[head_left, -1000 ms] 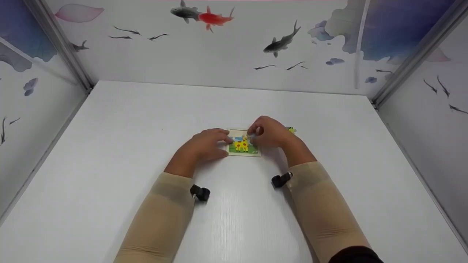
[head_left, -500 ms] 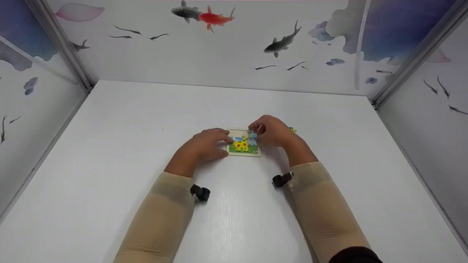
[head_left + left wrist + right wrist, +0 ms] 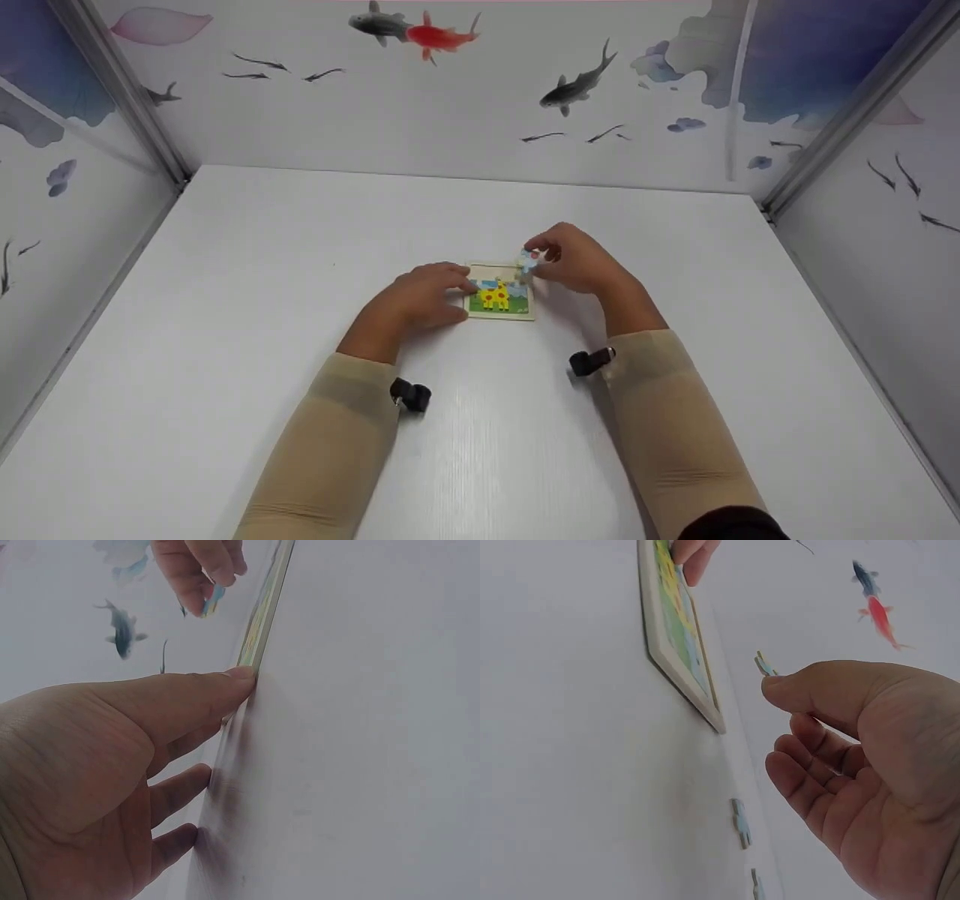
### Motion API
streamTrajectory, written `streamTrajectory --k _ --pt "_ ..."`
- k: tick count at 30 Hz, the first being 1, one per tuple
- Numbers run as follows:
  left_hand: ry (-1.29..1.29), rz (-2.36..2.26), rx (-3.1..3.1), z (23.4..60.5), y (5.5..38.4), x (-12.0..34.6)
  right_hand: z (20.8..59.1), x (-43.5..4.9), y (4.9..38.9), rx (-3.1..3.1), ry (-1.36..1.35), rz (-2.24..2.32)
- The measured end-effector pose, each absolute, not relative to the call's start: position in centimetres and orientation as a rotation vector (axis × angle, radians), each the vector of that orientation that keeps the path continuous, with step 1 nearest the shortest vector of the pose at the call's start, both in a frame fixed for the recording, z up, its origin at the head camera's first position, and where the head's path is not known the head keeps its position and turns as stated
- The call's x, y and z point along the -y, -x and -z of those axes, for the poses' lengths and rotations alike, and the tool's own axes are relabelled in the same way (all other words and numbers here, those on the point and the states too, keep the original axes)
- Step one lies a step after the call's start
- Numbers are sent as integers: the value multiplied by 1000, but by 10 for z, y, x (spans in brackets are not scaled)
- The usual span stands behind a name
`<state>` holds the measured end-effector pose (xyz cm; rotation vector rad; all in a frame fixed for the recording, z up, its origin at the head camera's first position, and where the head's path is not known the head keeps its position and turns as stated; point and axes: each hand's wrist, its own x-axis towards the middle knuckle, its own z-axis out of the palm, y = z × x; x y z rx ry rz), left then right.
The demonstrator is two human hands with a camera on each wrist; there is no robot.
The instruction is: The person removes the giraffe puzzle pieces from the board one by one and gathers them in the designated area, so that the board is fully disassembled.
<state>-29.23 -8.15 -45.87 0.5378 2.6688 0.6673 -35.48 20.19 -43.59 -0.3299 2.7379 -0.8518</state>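
At nine o'clock to the board, the left hand point(image 3: 424, 296) rests against its left side, thumb at the seven o'clock corner and fingers extended; they steady the frame without clenching.

The puzzle board point(image 3: 491, 273) lies flat on the white table point(image 3: 465, 420). Its lower part shows a yellow giraffe picture point(image 3: 495, 300) on green ground; the strip along twelve o'clock is bare wood.

Between one and two o'clock, a puzzle piece point(image 3: 529, 260), pale blue with a touch of red, is raised near the board's upper right corner; the right-wrist view shows it clear of the frame. The right hand point(image 3: 576, 259), out at two o'clock, grasps it between thumb and fingertip, the other fingers curled in.

Toward six o'clock in the right-wrist view, one loose piece point(image 3: 741, 823) and a second loose piece point(image 3: 757, 886) lie on the table, apart from the board.

The step in hand looks like placing a piece in the upper row. The next move probably calls for turning the piece until its outline matches the gap, then pressing it flat while the left hand braces the frame.
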Motion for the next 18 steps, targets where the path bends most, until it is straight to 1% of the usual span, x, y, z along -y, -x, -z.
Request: streamTrajectory --k 8,18 --pt "-519 -666 -2672 457 290 81 425 -240 355 -2751 191 901" --pt "-508 -668 -2676 458 291 81 428 -313 352 -2771 107 896"
